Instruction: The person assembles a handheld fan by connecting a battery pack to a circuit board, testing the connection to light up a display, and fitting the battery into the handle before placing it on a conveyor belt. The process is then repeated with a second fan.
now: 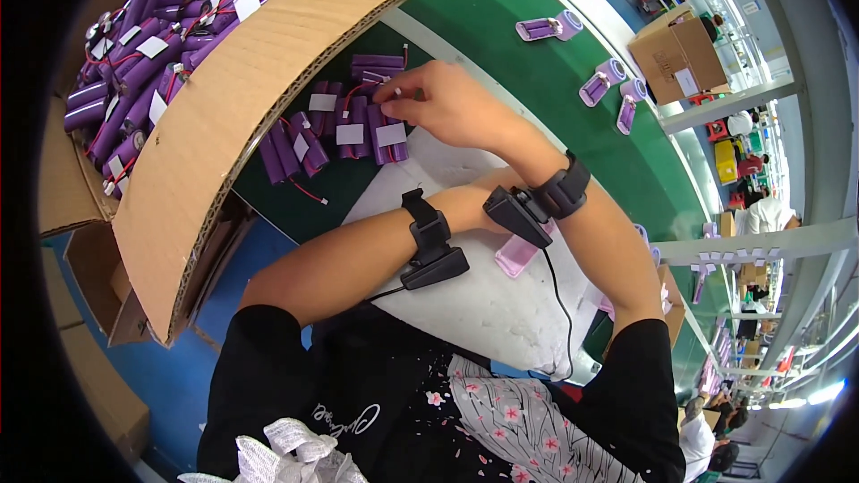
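My right hand [447,107] reaches over a group of purple battery packs [351,125] with red wires and white labels. Its thumb and forefinger are bent and apart, just above the top end of one labelled pack [390,136]; no pack is held between them. My left forearm [335,259] passes under the right wrist, which hides the left hand and its fingers. A clear pink plastic case [521,250] lies on the white padded sheet [429,277] beneath my forearms. Both wrists carry black strapped devices.
A cardboard box [268,45] heaped with purple battery packs [148,54] stands at the left, its wall beside the work area. Across the green table [501,54] lie several purple cased units [597,82]. A brown carton [680,58] and metal posts [752,246] are at the right.
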Demonstrator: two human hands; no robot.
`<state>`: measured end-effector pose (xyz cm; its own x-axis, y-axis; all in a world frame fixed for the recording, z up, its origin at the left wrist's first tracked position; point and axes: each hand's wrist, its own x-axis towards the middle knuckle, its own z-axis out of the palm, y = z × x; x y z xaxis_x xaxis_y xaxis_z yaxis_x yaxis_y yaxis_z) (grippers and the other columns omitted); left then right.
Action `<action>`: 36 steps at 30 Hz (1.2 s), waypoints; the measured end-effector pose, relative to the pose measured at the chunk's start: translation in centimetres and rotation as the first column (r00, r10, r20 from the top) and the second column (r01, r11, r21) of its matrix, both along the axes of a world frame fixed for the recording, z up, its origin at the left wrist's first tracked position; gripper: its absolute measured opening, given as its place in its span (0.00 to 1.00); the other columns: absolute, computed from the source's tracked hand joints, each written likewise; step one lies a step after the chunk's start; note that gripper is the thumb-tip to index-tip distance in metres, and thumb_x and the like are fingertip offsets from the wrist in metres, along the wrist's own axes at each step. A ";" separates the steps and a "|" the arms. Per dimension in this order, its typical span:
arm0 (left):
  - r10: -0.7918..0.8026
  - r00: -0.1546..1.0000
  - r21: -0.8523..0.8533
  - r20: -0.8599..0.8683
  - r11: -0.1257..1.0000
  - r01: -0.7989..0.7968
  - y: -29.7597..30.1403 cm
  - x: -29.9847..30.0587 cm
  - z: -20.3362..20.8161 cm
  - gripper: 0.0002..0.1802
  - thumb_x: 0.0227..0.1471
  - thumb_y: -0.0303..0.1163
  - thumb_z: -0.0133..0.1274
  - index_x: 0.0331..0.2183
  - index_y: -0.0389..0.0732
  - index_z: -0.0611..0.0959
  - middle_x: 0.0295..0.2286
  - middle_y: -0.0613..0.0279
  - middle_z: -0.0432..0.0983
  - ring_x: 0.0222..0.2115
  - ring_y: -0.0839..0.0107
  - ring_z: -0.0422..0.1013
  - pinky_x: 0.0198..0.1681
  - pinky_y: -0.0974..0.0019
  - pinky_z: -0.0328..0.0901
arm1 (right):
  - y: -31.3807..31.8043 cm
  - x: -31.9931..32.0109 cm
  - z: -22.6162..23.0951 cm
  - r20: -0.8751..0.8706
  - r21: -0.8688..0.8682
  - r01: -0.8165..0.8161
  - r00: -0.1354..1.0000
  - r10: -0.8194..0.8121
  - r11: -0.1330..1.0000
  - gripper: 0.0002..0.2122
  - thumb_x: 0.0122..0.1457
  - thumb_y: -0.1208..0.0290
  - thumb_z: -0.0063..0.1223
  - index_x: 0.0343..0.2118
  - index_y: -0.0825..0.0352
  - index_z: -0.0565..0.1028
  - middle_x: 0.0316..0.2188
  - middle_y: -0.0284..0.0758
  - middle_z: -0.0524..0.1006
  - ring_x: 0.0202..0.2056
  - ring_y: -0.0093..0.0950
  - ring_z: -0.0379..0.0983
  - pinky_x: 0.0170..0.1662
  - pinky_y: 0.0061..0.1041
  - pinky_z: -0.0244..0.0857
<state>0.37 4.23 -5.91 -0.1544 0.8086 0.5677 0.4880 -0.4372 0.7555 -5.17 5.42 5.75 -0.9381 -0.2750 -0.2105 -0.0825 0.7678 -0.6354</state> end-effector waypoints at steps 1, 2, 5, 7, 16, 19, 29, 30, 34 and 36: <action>-0.015 0.996 -0.057 -0.085 0.998 0.010 0.0 0.1 0.1 0.18 0.44 0.42 0.59 0.35 0.41 0.81 0.36 0.51 0.79 0.40 0.54 0.73 0.44 0.58 0.65 | 0.2 0.0 -0.3 -0.025 0.005 -0.038 0.999 0.038 0.999 0.14 0.57 0.67 0.55 0.43 0.68 0.78 0.31 0.37 0.79 0.29 0.27 0.74 0.34 0.23 0.67; -0.014 0.997 -0.058 -0.081 0.998 0.009 0.1 0.1 0.1 0.18 0.44 0.42 0.59 0.35 0.41 0.81 0.36 0.51 0.79 0.40 0.54 0.73 0.44 0.58 0.65 | 0.5 0.0 -0.5 -0.051 0.011 -0.072 0.996 0.073 0.997 0.12 0.57 0.68 0.54 0.41 0.68 0.80 0.32 0.36 0.79 0.30 0.27 0.74 0.34 0.22 0.67; -0.214 0.968 -0.194 0.131 0.952 0.237 -1.3 -0.3 2.8 0.16 0.41 0.41 0.60 0.32 0.42 0.81 0.33 0.53 0.79 0.38 0.55 0.74 0.42 0.58 0.66 | 1.4 2.5 1.8 -0.164 -0.021 -0.032 0.986 0.028 0.999 0.10 0.59 0.69 0.52 0.35 0.68 0.82 0.36 0.35 0.80 0.33 0.25 0.74 0.38 0.21 0.66; -0.226 0.968 -0.243 0.107 0.939 0.245 -1.5 -0.1 3.6 0.16 0.41 0.40 0.61 0.32 0.41 0.81 0.32 0.53 0.79 0.36 0.55 0.74 0.41 0.58 0.66 | 2.4 5.3 3.7 -0.211 -0.094 0.006 0.977 -0.026 0.996 0.10 0.60 0.69 0.51 0.35 0.69 0.81 0.38 0.37 0.79 0.35 0.24 0.74 0.39 0.21 0.66; -0.206 0.977 -0.395 0.044 0.895 0.207 -2.5 -0.5 4.9 0.16 0.36 0.34 0.65 0.31 0.40 0.80 0.27 0.54 0.78 0.29 0.55 0.75 0.35 0.59 0.68 | 9.2 17.6 5.9 0.009 -0.813 0.425 0.694 -0.720 0.399 0.17 0.68 0.59 0.39 0.36 0.71 0.73 0.32 0.42 0.75 0.29 0.28 0.76 0.31 0.25 0.71; -0.167 0.985 -0.446 0.038 0.880 0.167 -2.5 -0.3 5.0 0.17 0.36 0.33 0.65 0.31 0.40 0.80 0.26 0.53 0.78 0.29 0.56 0.75 0.34 0.59 0.68 | 9.3 21.7 2.3 0.330 -0.777 0.584 0.696 -0.638 0.236 0.19 0.68 0.56 0.37 0.36 0.69 0.71 0.29 0.38 0.74 0.25 0.25 0.74 0.27 0.21 0.67; -0.113 0.978 -0.474 0.178 0.861 0.185 -3.8 -0.4 5.5 0.13 0.41 0.24 0.63 0.32 0.36 0.78 0.30 0.57 0.77 0.30 0.65 0.74 0.37 0.65 0.67 | 6.9 23.2 -4.1 -0.329 -0.282 0.650 0.625 -0.708 0.705 0.05 0.54 0.78 0.57 0.34 0.69 0.75 0.30 0.34 0.72 0.24 0.22 0.67 0.27 0.19 0.61; -0.119 0.977 -0.488 0.178 0.851 0.193 -4.0 -0.4 5.5 0.13 0.41 0.24 0.63 0.32 0.36 0.78 0.30 0.57 0.77 0.30 0.65 0.74 0.37 0.65 0.67 | 6.8 23.1 -4.0 -0.426 -0.198 0.604 0.656 -0.623 0.772 0.07 0.51 0.81 0.59 0.34 0.70 0.76 0.30 0.33 0.72 0.24 0.22 0.67 0.28 0.19 0.61; -0.110 0.964 -0.503 0.242 0.835 0.222 -4.2 -0.5 6.4 0.12 0.42 0.21 0.61 0.32 0.36 0.78 0.30 0.60 0.77 0.31 0.69 0.73 0.38 0.67 0.67 | 5.9 23.0 -4.0 -0.419 -0.210 0.646 0.619 -0.665 0.734 0.09 0.46 0.80 0.63 0.33 0.69 0.78 0.31 0.34 0.71 0.27 0.23 0.69 0.29 0.19 0.62; -0.109 0.965 -0.556 0.238 0.800 0.227 -4.2 -0.7 6.8 0.12 0.43 0.20 0.60 0.33 0.35 0.78 0.30 0.61 0.77 0.32 0.72 0.73 0.38 0.69 0.67 | 5.9 22.9 -4.5 -0.404 -0.215 0.657 0.614 -0.678 0.723 0.09 0.46 0.80 0.63 0.33 0.68 0.79 0.31 0.34 0.71 0.27 0.23 0.69 0.29 0.19 0.63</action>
